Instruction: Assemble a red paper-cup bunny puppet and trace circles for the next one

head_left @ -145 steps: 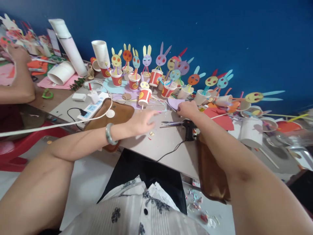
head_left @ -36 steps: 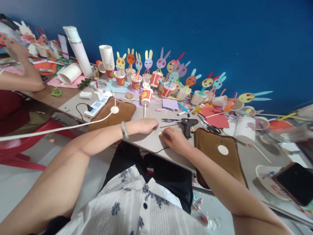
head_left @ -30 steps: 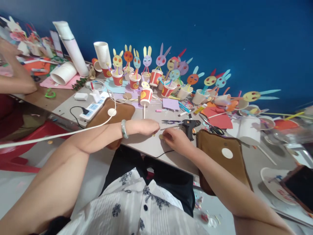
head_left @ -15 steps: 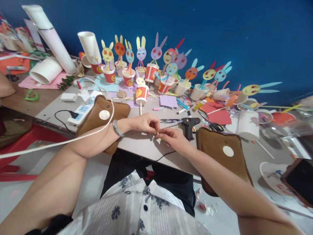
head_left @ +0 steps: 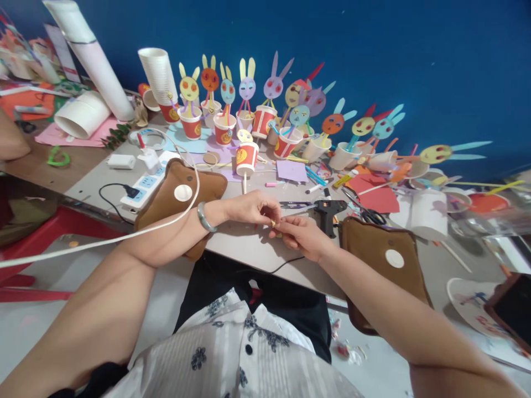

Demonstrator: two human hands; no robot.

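My left hand (head_left: 257, 210) and my right hand (head_left: 301, 233) meet above the near part of the table, fingertips pinched together on a small yellowish piece (head_left: 273, 224). It is too small to tell its kind. Just beyond my left hand stands a red paper cup (head_left: 246, 159) on a white stick, with a small yellow rabbit face (head_left: 244, 135) at its top. A black hot glue gun (head_left: 327, 213) lies right of my right hand, and black-handled scissors (head_left: 369, 214) rest farther right.
Several paper cups with rabbit figures (head_left: 265, 119) line the back. A brown pouch (head_left: 379, 265) lies at right, another (head_left: 186, 193) at left beside a power strip (head_left: 145, 185). A white cable (head_left: 166, 224) crosses over my left forearm. Another person's arm (head_left: 12, 130) shows at far left.
The view has shifted slightly, so the table's things sit a little farther right. My fingers have turned a little around the small yellowish piece, which now shows more; both hands stay together.
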